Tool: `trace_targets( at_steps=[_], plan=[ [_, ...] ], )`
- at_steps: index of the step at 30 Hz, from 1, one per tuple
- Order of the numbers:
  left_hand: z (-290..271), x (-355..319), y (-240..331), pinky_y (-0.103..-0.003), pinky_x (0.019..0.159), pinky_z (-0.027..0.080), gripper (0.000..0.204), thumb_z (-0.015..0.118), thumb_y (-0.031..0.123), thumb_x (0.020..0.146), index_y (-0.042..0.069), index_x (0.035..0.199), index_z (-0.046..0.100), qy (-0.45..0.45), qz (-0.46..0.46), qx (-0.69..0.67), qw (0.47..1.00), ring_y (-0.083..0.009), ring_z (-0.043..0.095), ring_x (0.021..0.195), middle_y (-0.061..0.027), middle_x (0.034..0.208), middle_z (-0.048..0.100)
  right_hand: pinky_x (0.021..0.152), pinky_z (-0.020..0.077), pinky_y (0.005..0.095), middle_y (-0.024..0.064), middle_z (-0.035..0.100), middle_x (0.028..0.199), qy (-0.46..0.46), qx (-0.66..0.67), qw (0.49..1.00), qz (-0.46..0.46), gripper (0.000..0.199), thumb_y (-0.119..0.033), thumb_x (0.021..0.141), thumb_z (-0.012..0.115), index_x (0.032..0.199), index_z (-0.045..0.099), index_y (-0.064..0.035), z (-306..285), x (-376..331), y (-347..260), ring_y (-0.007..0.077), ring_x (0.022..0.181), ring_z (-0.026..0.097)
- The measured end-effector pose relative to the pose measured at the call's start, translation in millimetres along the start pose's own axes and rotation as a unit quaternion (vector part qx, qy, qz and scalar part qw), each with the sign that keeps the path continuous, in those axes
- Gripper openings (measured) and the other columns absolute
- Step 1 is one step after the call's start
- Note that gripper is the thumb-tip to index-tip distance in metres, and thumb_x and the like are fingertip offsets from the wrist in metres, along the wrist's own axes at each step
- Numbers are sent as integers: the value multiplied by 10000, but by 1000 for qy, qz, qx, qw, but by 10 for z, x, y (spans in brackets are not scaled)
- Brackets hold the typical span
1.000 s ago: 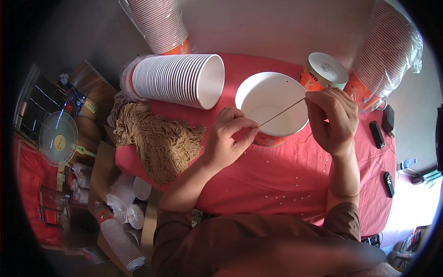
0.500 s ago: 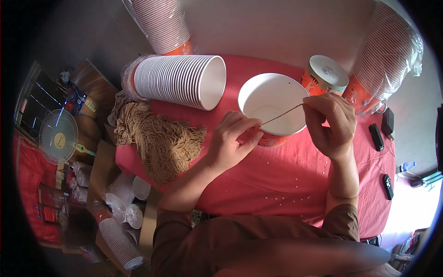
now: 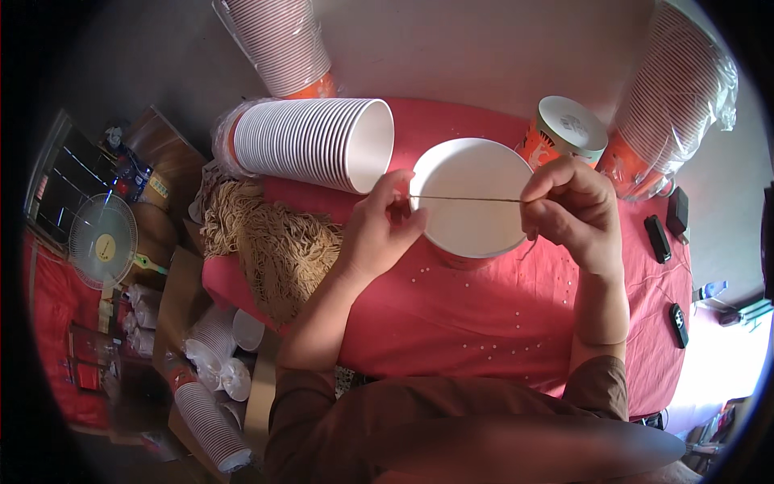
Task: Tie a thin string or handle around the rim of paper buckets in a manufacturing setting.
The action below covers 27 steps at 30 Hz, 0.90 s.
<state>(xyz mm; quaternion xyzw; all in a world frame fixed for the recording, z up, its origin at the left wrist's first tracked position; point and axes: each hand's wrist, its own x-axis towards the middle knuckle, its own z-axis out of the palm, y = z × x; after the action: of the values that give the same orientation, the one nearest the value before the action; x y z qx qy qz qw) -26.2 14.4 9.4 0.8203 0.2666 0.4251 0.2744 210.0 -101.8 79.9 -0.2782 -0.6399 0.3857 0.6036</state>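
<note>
A thin brown string (image 3: pixel 468 198) is stretched straight between my two hands, over the mouth of a large white paper tub (image 3: pixel 472 173) with an orange outside. My left hand (image 3: pixel 380 230) has the string's left end at its fingers, with the thumb apart below; the exact grip is partly hidden. Thumb and forefinger of my right hand (image 3: pixel 576 214) pinch the other end, and a short tail hangs below them. To the left of my left hand lies a tangled bundle of tan string (image 3: pixel 282 250).
A long stack of white tubs (image 3: pixel 302 141) lies behind the bundle. An upturned tub (image 3: pixel 568 129) and a wrapped stack (image 3: pixel 669 105) stand at the back right. Small white beads dot the red tablecloth (image 3: pixel 451 323). A black remote (image 3: pixel 678 325) lies by the right edge; a cardboard box (image 3: pixel 177 294) sits left.
The string went from slanting to level and taut. My left hand moved left and up, its fingers spreading; my right hand turned slightly. The open tub shifted a little nearer.
</note>
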Motion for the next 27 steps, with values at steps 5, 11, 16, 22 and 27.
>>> trace_targets(
  at_steps=[5, 11, 16, 22, 27],
  plan=[
    [-55, 131, -100, -254, 646, 489, 441, 659, 14, 869, 21, 1268, 473, 2, -69, -27, 997, -93, 608, 670, -67, 712, 631, 533, 488, 202, 95, 666, 785, -23, 96, 995, -2, 63, -12, 952, 594, 1014, 600, -4, -120, 13, -6, 108, 653, 641],
    [-46, 526, -272, -324, 724, 539, 219, 654, 100, 884, -6, 1075, 640, -25, -73, 16, 997, -210, 695, 772, -120, 855, 710, 587, 584, 268, 175, 701, 893, -14, 194, 980, -34, 85, -3, 939, 605, 1020, 582, 6, -116, 53, 44, 229, 717, 717],
    [-23, 590, -280, -293, 701, 523, 233, 684, 152, 890, -11, 1057, 681, 119, 2, 45, 992, -175, 667, 743, -102, 830, 700, 774, 623, 366, 224, 691, 1064, -51, 207, 977, 4, 173, 31, 955, 557, 1122, 602, 46, -82, 78, 56, 297, 916, 728],
    [-30, 152, 391, -207, 621, 425, 297, 566, 228, 1019, -25, 1147, 653, -77, -30, -338, 938, -34, 532, 727, -21, 973, 693, 791, 628, 422, 258, 652, 1152, -52, 206, 977, 16, 255, -50, 953, 602, 1185, 573, 52, -10, 92, 219, 361, 1038, 688],
    [108, -9, 458, -209, 682, 526, 206, 637, 79, 968, -30, 1143, 633, -115, -70, -365, 921, -52, 579, 723, -52, 906, 692, 865, 606, 442, 239, 644, 1194, -62, 208, 976, -18, 266, -50, 959, 593, 1207, 564, 43, 2, 131, 267, 366, 1108, 658]
  ],
)
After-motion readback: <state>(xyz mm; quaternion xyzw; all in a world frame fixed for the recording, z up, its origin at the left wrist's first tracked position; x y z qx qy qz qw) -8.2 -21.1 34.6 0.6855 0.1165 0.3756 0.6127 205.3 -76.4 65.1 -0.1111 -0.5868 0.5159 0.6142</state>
